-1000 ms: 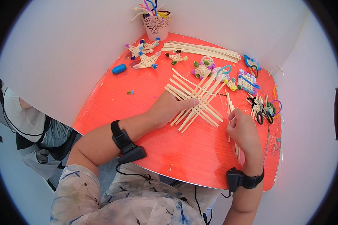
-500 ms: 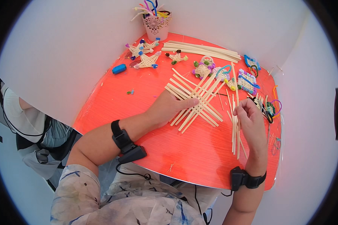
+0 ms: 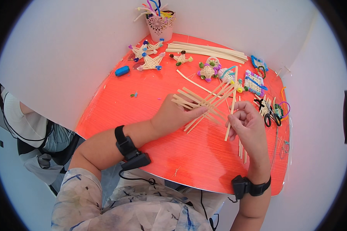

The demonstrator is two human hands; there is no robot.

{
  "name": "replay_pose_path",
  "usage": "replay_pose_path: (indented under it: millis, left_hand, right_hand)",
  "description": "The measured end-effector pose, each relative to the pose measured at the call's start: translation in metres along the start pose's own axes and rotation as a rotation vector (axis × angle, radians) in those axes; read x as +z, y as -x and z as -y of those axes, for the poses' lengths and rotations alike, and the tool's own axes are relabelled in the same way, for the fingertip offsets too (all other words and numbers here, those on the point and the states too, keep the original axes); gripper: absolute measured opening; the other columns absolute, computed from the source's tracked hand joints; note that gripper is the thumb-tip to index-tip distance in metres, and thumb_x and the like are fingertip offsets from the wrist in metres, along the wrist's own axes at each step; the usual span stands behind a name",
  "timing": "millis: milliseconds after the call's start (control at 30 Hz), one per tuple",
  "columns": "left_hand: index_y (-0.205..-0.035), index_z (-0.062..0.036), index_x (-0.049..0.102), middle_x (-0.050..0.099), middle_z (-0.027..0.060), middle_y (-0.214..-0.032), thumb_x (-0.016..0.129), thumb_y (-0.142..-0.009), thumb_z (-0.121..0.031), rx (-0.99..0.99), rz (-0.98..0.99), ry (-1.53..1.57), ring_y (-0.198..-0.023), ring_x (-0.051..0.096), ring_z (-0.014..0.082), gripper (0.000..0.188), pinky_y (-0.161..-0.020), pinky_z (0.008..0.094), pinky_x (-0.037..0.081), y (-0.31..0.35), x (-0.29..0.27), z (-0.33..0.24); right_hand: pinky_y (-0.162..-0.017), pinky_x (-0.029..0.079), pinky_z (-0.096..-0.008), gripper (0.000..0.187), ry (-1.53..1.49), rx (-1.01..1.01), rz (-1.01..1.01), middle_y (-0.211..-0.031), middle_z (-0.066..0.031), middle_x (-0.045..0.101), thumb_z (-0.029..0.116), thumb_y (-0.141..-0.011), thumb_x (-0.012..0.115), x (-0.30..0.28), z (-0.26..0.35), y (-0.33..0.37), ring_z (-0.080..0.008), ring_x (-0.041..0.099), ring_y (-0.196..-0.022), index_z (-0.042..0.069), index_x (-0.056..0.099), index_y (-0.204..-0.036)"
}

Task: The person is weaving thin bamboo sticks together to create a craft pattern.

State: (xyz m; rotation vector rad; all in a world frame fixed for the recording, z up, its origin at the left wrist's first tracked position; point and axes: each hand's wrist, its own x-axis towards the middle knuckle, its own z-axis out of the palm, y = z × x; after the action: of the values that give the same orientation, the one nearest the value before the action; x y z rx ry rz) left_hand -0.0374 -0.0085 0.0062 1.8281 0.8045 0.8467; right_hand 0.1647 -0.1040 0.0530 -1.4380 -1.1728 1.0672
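My left hand [image 3: 177, 114] grips a woven lattice of pale flat strips [image 3: 216, 101], its thumb pressed on top and the fingers hidden beneath. The lattice is held up off the red table, with strip ends fanning out on all sides. Between the thumb and fingers of my right hand [image 3: 246, 122] is one loose pale strip [image 3: 231, 117], standing nearly upright just right of the lattice. A few more loose strips [image 3: 241, 148] lie on the table under and below my right hand.
Along the far edge of the red table [image 3: 142, 104] lies a bundle of strips [image 3: 208, 52]. Woven stars [image 3: 152, 61] and a blue block [image 3: 122, 71] are at far left, below a pink pot [image 3: 160, 27]. Woven squares [image 3: 254, 83] and black-handled scissors [image 3: 273, 119] lie right.
My right hand has moved left with a strip lifted from the loose ones, bringing it beside the lattice. My left hand has raised and tilted the lattice. One long strip now lies behind it.
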Motion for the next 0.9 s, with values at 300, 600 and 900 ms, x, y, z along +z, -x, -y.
replay_pose_path:
  millis: [300, 600, 900]
  left_hand:
    - [-0.097, 0.0007, 0.072, 0.073, 0.0081, -0.086, 0.072, -0.088, -0.016, 0.183, -0.023, -0.025, -0.075, 0.066, 0.011, 0.019, -0.066, 0.027, 0.053, 0.003, 0.003, 0.001]
    - [-0.101, -0.0004, 0.072, 0.073, 0.0064, -0.093, 0.072, -0.089, -0.017, -0.081, 0.096, 0.18, -0.081, 0.066, 0.0098, 0.02, -0.07, 0.0263, 0.053, 0.001, -0.002, -0.006]
    - [-0.113, -0.0002, 0.064, 0.07, 0.0091, -0.106, 0.07, -0.089, -0.01, -0.226, 0.248, 0.654, -0.092, 0.068, 0.0136, 0.027, -0.081, 0.0284, 0.056, -0.003, 0.002, 0.004]
  right_hand:
    - [-0.043, 0.044, -0.0192, 0.016, -0.003, -0.026, -0.04, -0.07, -0.0016, 0.058, 0.006, -0.094, 0.059, 0.0, 0.0, 0.002, -0.0062, 0.057, -0.053, 0.0, 0.053, -0.108]
    - [-0.058, 0.044, -0.0198, 0.008, 0.076, -0.199, -0.064, -0.077, 0.0011, 0.058, 0.006, -0.095, 0.057, -0.012, -0.011, -0.002, -0.0037, 0.055, -0.07, 0.002, 0.061, -0.102]
    - [-0.06, 0.043, -0.0201, 0.006, 0.085, -0.208, -0.02, -0.079, 0.001, 0.059, 0.004, -0.094, 0.058, -0.017, -0.012, -0.002, -0.004, 0.053, -0.068, 0.001, 0.061, -0.099]
